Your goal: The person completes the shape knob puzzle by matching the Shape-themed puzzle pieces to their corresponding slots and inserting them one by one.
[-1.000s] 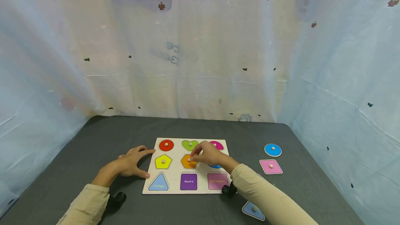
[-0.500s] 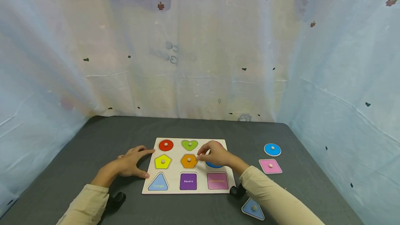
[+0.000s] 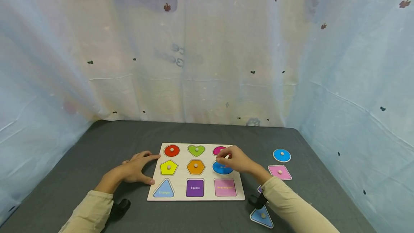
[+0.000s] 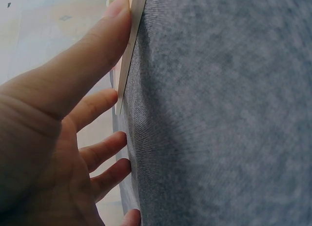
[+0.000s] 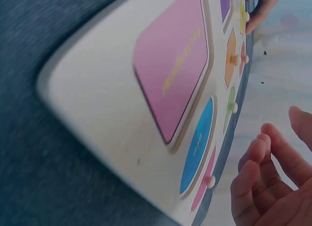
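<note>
Knobbed pieces sit in the wooden board (image 3: 209, 191): red circle (image 3: 171, 150), green heart (image 3: 196, 150), yellow pentagon (image 3: 169, 167), orange hexagon (image 3: 195, 167), and a magenta piece (image 3: 219, 150) partly covered. Blue oval (image 3: 222, 168), triangle (image 3: 164, 188), square (image 3: 195, 187) and rectangle (image 3: 225, 188) areas show no knobs. My right hand (image 3: 237, 159) hovers over the board's right side, fingers bent; the right wrist view shows thumb and fingers (image 5: 265, 182) apart, holding nothing. My left hand (image 3: 137, 168) touches the board's left edge with thumb (image 4: 105, 40) and forefinger, fingers spread.
Right of the board, a blue oval piece (image 3: 282, 155) and a pink rectangle piece (image 3: 279, 172) lie on the dark tabletop (image 3: 129, 132). Nearer are a blue triangle piece (image 3: 261, 217) and a purple piece (image 3: 259, 189) mostly hidden by my right wrist. A patterned curtain (image 3: 207, 82) stands behind.
My right hand has moved right from the orange hexagon, uncovering it and more of the blue oval area. My left hand has stayed at the board's edge.
</note>
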